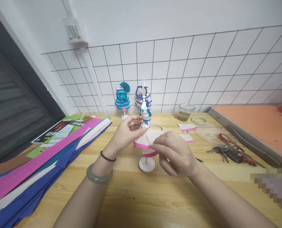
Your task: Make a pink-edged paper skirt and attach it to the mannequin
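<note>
In front of me a small doll-like figure (145, 115) stands upright on a round white base (147, 164). Its upper part is white with blue patches. A white paper skirt (152, 134) with a pink edge wraps its lower part, and a second pink-edged layer shows beneath. My left hand (128, 129) is closed at the figure's waist, its thumb pressing the top of the paper. At the skirt's right side, my right hand (174, 152) pinches the pink-edged paper between thumb and fingers. The fingertips of my left hand are partly hidden behind the figure.
Two dressed figures, one teal (122, 98) and one blue and white (141, 93), stand by the wall. Coloured paper strips (48, 161) lie left. Pink-edged paper pieces (187, 127), a lidded cup (185, 111), a tape roll (198, 120), keys (226, 155) and an orange-lined tray (254, 126) are right.
</note>
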The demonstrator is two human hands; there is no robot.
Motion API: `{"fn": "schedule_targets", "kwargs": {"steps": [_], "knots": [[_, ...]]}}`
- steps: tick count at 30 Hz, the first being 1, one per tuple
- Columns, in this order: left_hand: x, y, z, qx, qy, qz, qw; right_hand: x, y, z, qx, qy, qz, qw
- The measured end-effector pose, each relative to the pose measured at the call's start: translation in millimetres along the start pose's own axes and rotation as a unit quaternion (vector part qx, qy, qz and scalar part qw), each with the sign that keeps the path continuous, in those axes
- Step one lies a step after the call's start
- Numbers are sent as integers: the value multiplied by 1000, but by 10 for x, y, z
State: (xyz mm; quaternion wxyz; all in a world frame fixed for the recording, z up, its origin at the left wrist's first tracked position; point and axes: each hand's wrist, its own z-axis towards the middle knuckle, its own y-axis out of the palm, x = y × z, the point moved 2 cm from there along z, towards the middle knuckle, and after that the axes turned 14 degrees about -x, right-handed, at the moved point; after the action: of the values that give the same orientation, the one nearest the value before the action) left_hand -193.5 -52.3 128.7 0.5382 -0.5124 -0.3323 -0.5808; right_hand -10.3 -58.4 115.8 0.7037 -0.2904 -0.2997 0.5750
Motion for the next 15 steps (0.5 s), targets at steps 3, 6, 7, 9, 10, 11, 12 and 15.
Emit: {"fn": "schedule_targets", "kwargs": {"steps": [3, 6, 7, 9, 10, 11, 12, 15], "knots": [[0, -4, -8, -56, 24, -1, 998, 126, -56, -12, 55, 143, 76, 985], [1, 32, -17, -126, 41, -3, 991, 265, -77, -11, -1, 290, 184, 939], [-4, 45, -18, -144, 46, -1, 989, 294, -75, -9, -39, 317, 230, 919], [-21, 66, -18, -165, 55, 10, 985, 320, -69, -9, -111, 344, 313, 878], [-33, 73, -16, -170, 59, 18, 984, 321, -67, -11, -139, 347, 344, 862], [-44, 78, -14, -172, 63, 27, 983, 318, -66, -13, -159, 347, 367, 848], [-55, 81, -12, -173, 66, 35, 982, 315, -65, -16, -172, 348, 382, 838], [-82, 83, -8, -172, 66, 58, 981, 312, -53, -29, -193, 357, 402, 821]]}}
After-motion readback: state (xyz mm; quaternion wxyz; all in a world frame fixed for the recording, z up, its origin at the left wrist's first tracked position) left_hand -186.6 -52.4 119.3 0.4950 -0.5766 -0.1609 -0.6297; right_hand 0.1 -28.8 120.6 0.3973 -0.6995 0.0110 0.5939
